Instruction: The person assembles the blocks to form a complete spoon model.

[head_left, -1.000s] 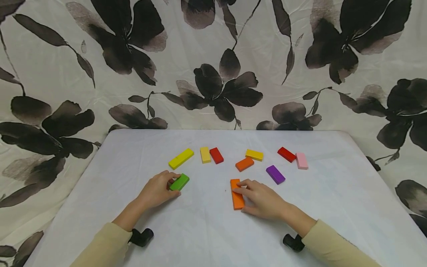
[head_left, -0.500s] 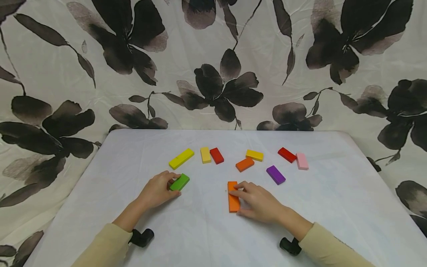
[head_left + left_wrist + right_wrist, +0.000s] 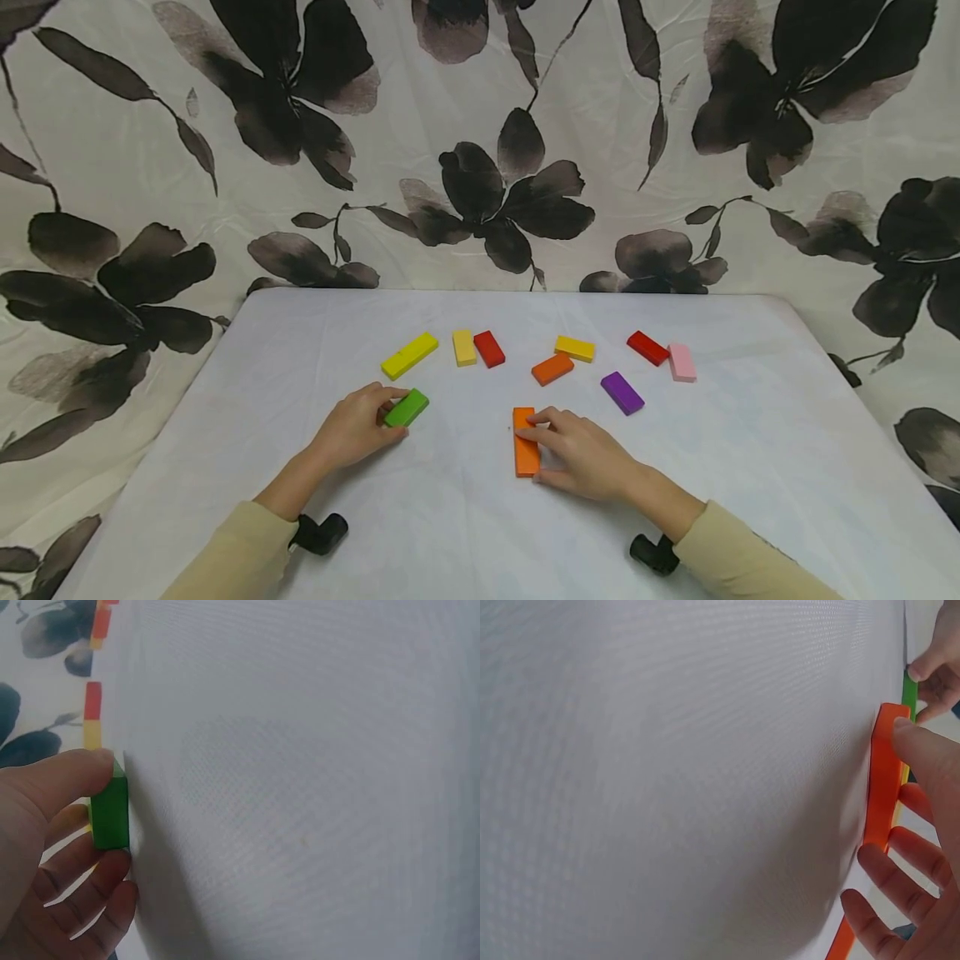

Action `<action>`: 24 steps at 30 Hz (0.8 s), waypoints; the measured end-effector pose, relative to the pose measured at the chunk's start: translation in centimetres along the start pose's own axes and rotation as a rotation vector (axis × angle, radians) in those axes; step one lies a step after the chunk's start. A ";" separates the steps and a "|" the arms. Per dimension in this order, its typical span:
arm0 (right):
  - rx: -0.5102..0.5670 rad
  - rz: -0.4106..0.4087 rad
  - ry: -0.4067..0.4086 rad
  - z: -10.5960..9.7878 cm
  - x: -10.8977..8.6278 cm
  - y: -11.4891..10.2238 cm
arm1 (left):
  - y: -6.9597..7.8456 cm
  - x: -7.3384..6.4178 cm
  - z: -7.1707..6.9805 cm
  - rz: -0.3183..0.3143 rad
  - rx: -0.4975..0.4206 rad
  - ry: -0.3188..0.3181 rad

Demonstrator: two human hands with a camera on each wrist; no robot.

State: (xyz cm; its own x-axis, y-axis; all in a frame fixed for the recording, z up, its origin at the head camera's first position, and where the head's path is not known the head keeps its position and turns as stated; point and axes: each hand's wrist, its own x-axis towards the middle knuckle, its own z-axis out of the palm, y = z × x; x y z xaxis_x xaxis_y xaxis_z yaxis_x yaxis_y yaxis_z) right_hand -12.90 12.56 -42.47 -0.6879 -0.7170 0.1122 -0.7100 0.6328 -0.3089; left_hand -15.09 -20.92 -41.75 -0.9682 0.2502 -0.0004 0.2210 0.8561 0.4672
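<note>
In the head view, my left hand (image 3: 360, 427) pinches a green block (image 3: 407, 408) between thumb and fingers at the left middle of the table. The left wrist view has the thumb at one end of the green block (image 3: 111, 814) and fingers at the other. Right of centre, my right hand (image 3: 585, 454) grips a long orange block (image 3: 527, 446) that points toward me. Thumb and fingers span the orange block (image 3: 885, 780) lengthwise in the right wrist view. Beyond the left hand lies a long yellow block (image 3: 409, 357).
Farther back on the white-covered table (image 3: 337, 317) lie a pale yellow block (image 3: 464, 348), a red block (image 3: 490, 349), a small orange block (image 3: 552, 369) touching a yellow block (image 3: 575, 348), a purple block (image 3: 622, 393), another red block (image 3: 648, 348) and a pink block (image 3: 682, 363).
My right hand has shifted the long orange block slightly left and toward me, turning it straighter, then held still. The left hand and green block stay in place.
</note>
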 end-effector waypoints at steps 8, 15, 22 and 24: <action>0.008 0.014 -0.012 0.0 -0.1 0.0 | 0.5 0.7 0.2 0.042 0.014 0.041; -0.008 0.008 0.002 0.1 -0.1 0.0 | 1.7 1.6 0.3 0.093 0.007 0.082; -0.009 0.010 0.003 0.2 -0.1 0.0 | 3.2 2.8 0.8 0.123 -0.024 0.074; -0.008 0.011 0.003 0.2 -0.1 -0.1 | 3.6 3.3 1.0 0.132 -0.025 0.073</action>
State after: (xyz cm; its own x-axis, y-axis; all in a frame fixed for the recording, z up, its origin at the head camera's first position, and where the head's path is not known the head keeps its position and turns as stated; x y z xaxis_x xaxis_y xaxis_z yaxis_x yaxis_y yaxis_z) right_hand -12.77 12.54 -42.62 -0.6962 -0.7091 0.1114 -0.7035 0.6432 -0.3024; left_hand -17.35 -16.50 -40.98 -0.9371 0.3256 0.1262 0.3448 0.8064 0.4804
